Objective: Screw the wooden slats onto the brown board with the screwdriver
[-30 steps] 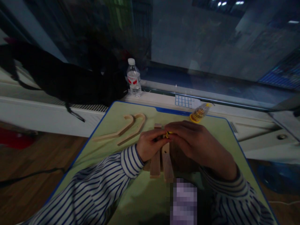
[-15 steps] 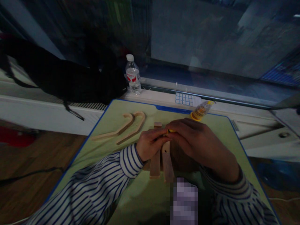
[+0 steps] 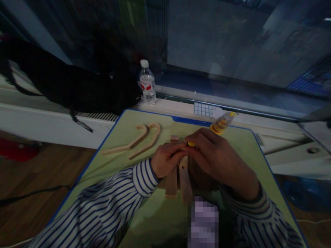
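My left hand and my right hand meet fingertip to fingertip over the table. Between my right thumb and fingers is a small yellow piece, mostly covered, so its kind does not show. The left fingers are pinched together against the same spot, and what they hold is hidden. Beneath the hands lie a flat wooden strip and another strip with a hole, over a brown surface. A small wooden block sits just beyond the left fingers.
Two hook-shaped wooden pieces lie on the table's left side. A clear bottle with yellow ends leans at the far edge. On the sill stand a water bottle and a black bag.
My right fingers have shifted slightly, and more of the yellow piece shows between them. The left hand stays almost in place. The wooden pieces lie as before.
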A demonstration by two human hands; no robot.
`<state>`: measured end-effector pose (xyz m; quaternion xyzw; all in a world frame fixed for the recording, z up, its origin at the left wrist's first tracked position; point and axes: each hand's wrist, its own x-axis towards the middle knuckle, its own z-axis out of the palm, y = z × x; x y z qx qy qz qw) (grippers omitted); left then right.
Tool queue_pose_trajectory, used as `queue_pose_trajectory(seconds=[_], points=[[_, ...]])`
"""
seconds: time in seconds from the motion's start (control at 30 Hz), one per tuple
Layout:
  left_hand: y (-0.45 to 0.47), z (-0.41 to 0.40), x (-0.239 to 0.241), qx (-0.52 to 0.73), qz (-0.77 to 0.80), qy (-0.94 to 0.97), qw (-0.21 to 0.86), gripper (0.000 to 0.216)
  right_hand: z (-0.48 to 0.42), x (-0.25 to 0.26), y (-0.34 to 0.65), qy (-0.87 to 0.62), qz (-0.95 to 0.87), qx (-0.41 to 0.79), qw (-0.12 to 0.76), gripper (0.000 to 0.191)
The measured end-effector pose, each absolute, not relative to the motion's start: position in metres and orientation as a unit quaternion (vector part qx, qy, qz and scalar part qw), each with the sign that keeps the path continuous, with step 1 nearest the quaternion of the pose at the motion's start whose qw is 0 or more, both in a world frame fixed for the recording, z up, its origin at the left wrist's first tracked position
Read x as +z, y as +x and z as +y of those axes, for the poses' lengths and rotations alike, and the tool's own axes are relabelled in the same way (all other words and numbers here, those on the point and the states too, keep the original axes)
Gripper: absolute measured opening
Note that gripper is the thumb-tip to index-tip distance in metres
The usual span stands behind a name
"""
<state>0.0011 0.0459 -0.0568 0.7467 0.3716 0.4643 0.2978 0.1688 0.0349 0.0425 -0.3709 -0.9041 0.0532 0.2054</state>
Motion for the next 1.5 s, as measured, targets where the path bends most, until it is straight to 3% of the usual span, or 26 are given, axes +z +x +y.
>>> queue_pose_trajectory(seconds=[0.2,0.5,0.87,1.5], points=[[0.0,0.047,-0.06,0.511,0.372,0.737,0.24,0.029,0.033,0.042,0.164,-0.368,-0.905,0.069,0.202,0.02],[0.0,0.048,-0.062,0.512,0.371,0.738,0.236,0.026,0.035,0.042,0.172,-0.342,-0.904,0.091,0.241,0.033],[0.002,0.047,-0.053,0.492,0.373,0.735,0.282,0.026,0.035,0.045,0.172,-0.336,-0.91,0.093,0.225,0.019],[0.002,0.046,-0.049,0.482,0.347,0.747,0.298,0.016,0.034,0.043,0.165,-0.379,-0.899,0.069,0.207,0.016]])
